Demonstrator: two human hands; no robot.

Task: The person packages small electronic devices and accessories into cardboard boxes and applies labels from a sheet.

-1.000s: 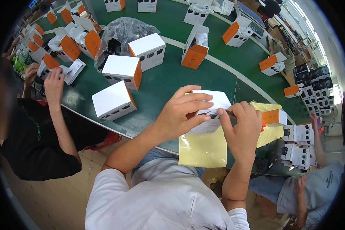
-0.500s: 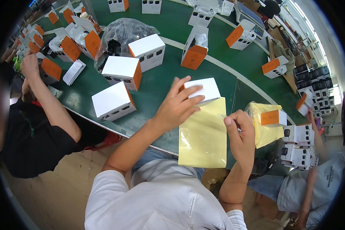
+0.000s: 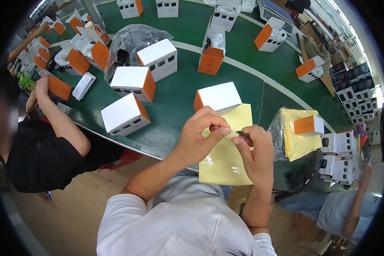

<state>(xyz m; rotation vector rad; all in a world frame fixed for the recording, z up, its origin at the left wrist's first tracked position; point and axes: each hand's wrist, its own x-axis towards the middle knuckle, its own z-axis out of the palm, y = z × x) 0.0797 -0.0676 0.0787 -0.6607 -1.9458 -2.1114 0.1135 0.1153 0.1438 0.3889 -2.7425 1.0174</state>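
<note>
My left hand and right hand pinch together on the top edge of the yellow bag, which hangs just below my fingers. The box sits just beyond them, not yet bagged. I judge the opening is barely started; bagging remains.
</note>
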